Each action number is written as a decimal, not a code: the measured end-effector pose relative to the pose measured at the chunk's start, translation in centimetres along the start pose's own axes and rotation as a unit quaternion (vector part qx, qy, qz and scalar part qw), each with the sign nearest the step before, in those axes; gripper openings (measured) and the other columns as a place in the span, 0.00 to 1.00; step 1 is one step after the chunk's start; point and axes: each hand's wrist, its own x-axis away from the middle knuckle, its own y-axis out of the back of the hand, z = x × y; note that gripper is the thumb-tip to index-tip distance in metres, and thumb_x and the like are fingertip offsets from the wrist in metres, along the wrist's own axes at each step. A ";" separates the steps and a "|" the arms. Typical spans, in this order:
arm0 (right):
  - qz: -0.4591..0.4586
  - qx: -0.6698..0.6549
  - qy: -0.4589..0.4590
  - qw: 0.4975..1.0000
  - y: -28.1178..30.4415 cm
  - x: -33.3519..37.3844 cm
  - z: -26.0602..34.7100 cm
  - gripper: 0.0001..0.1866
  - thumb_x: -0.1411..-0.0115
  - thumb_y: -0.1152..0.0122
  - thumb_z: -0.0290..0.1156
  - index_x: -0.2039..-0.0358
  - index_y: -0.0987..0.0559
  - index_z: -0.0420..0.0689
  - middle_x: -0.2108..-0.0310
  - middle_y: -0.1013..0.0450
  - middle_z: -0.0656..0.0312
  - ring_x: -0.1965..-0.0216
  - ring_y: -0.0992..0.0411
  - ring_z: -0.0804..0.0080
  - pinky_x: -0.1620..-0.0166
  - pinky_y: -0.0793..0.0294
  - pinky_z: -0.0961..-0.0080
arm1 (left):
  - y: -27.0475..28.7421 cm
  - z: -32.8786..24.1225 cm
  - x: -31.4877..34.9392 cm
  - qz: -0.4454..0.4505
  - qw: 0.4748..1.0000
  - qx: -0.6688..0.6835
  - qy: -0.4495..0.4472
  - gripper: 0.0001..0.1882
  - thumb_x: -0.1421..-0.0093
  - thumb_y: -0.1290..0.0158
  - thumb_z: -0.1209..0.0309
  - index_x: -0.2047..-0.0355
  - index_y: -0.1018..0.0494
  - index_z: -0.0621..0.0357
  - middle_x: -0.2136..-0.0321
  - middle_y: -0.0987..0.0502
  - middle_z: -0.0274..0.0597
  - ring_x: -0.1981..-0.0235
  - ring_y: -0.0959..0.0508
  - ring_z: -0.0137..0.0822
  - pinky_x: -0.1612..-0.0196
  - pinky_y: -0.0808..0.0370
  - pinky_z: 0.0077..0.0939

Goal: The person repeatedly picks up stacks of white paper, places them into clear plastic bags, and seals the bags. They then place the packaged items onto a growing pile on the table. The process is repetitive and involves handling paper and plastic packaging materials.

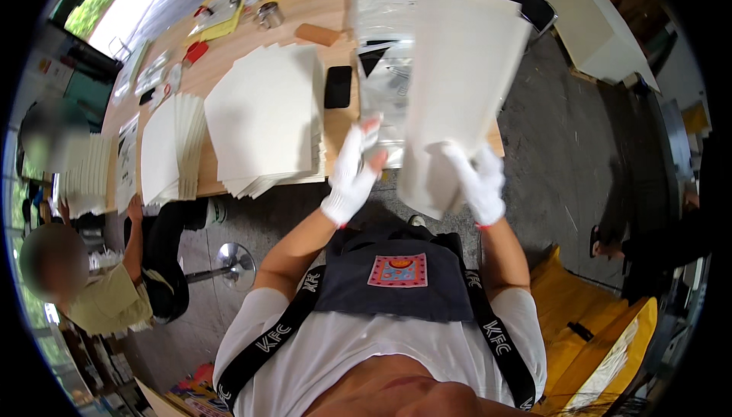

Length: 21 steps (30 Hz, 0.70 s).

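In my right hand (482, 188), gloved in white, is a large, curled white sheet (465, 89), tilted up above the table's right edge. The fingers press on its lower right part, and motion smears its edges a little. My left hand (352, 177) wears a white glove with bare fingertips; thumb and fingers are apart with nothing between them. It hovers between a thick stack of white sheets (263, 112) and several clear plastic bags with dark print (389, 74). A black phone (338, 87) lies just beyond the left hand.
On the wooden table (297, 17) are another white stack (171, 146), an orange-brown block (317, 34), a metal cup (269, 14) and red tape (196, 52). At left sits a person (114, 291) beside a round stool base (237, 266). Yellow sacking (587, 325) is near my right side.
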 end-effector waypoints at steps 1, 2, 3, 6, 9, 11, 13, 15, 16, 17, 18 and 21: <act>-0.017 0.023 -0.014 0.999 2.3 0.6 -0.6 0.16 0.41 0.35 0.38 0.58 0.18 0.41 0.61 0.22 0.55 0.63 0.23 0.69 0.58 0.26 0.73 | -1.2 0.8 -2.5 -0.003 0.997 -0.075 0.001 0.37 0.42 0.42 0.68 0.35 0.44 0.58 0.38 0.38 0.53 0.37 0.35 0.49 0.37 0.36 0.38; -0.030 0.043 -0.028 0.998 4.2 1.1 -1.1 0.16 0.42 0.34 0.38 0.57 0.18 0.40 0.61 0.22 0.54 0.62 0.23 0.68 0.57 0.26 0.72 | -2.3 1.4 -4.8 -0.009 0.988 -0.152 0.001 0.36 0.41 0.42 0.66 0.35 0.44 0.57 0.38 0.37 0.52 0.38 0.33 0.48 0.39 0.34 0.36; -0.041 0.084 -0.035 0.995 6.1 1.6 -1.3 0.18 0.43 0.33 0.38 0.56 0.20 0.39 0.60 0.23 0.53 0.61 0.23 0.68 0.56 0.26 0.72 | -4.0 -0.1 -6.9 0.004 0.928 -0.369 0.054 0.38 0.42 0.41 0.63 0.35 0.44 0.55 0.43 0.31 0.54 0.43 0.29 0.47 0.44 0.30 0.36; -0.039 0.165 -0.092 0.981 9.5 3.7 -2.5 0.19 0.42 0.35 0.40 0.55 0.20 0.40 0.59 0.24 0.53 0.62 0.23 0.65 0.56 0.26 0.71 | -8.0 -0.1 -12.5 0.151 0.878 -0.439 0.115 0.43 0.44 0.40 0.58 0.35 0.46 0.62 0.48 0.27 0.51 0.51 0.24 0.41 0.47 0.30 0.32; -0.001 0.183 -0.138 0.973 10.5 5.3 -2.8 0.20 0.41 0.37 0.42 0.56 0.21 0.41 0.59 0.25 0.51 0.62 0.23 0.61 0.56 0.25 0.69 | -7.7 4.4 -16.6 0.257 0.928 -0.202 0.177 0.34 0.43 0.43 0.64 0.38 0.38 0.61 0.54 0.23 0.45 0.60 0.23 0.33 0.52 0.27 0.26; 0.024 0.174 -0.114 0.978 10.3 5.7 -3.3 0.20 0.41 0.38 0.43 0.55 0.21 0.41 0.58 0.25 0.49 0.61 0.23 0.58 0.56 0.26 0.67 | -6.5 8.1 -17.7 0.260 0.929 0.199 0.174 0.27 0.41 0.52 0.79 0.39 0.34 0.57 0.51 0.25 0.47 0.54 0.24 0.30 0.57 0.24 0.27; 0.031 0.210 -0.011 0.977 9.6 6.2 -4.5 0.19 0.40 0.39 0.43 0.58 0.22 0.40 0.58 0.26 0.47 0.63 0.23 0.51 0.60 0.24 0.63 | -6.5 6.3 -18.5 0.221 0.903 0.290 0.227 0.27 0.37 0.54 0.80 0.37 0.36 0.55 0.48 0.26 0.39 0.50 0.27 0.29 0.52 0.26 0.26; 0.043 0.305 0.044 0.950 8.4 5.8 -5.2 0.16 0.40 0.40 0.42 0.63 0.23 0.40 0.62 0.25 0.47 0.68 0.23 0.51 0.65 0.23 0.61 | -6.3 4.6 -18.9 0.200 0.939 0.211 0.182 0.25 0.35 0.55 0.79 0.37 0.35 0.55 0.46 0.27 0.34 0.48 0.28 0.27 0.50 0.28 0.24; 0.050 0.351 0.072 0.932 7.9 5.6 -5.9 0.16 0.40 0.41 0.41 0.65 0.23 0.40 0.63 0.25 0.47 0.70 0.23 0.51 0.68 0.23 0.60 | -5.7 4.1 -19.1 0.193 0.948 0.194 0.165 0.25 0.35 0.55 0.79 0.37 0.35 0.56 0.46 0.27 0.34 0.49 0.28 0.27 0.50 0.29 0.22; 0.055 0.406 0.091 0.908 7.2 5.2 -7.9 0.14 0.40 0.42 0.40 0.71 0.25 0.42 0.71 0.25 0.49 0.75 0.24 0.51 0.74 0.24 0.59 | -5.8 2.6 -18.7 0.194 0.964 0.139 0.120 0.23 0.35 0.55 0.79 0.39 0.32 0.55 0.48 0.26 0.31 0.53 0.26 0.26 0.54 0.28 0.18; 0.061 0.427 0.099 0.897 6.7 4.6 -8.9 0.13 0.40 0.42 0.40 0.71 0.25 0.42 0.72 0.26 0.50 0.76 0.25 0.51 0.74 0.24 0.58 | -6.1 1.1 -17.5 0.206 0.967 0.100 0.113 0.22 0.35 0.55 0.78 0.41 0.31 0.55 0.50 0.25 0.31 0.56 0.25 0.25 0.56 0.28 0.17; 0.181 0.564 0.072 0.802 5.5 1.5 -8.5 0.13 0.39 0.42 0.38 0.67 0.22 0.40 0.73 0.24 0.53 0.75 0.23 0.58 0.72 0.23 0.63 | -7.6 -1.0 -11.3 0.232 0.970 -0.020 0.076 0.18 0.36 0.53 0.77 0.46 0.25 0.53 0.59 0.21 0.32 0.66 0.23 0.21 0.63 0.26 0.18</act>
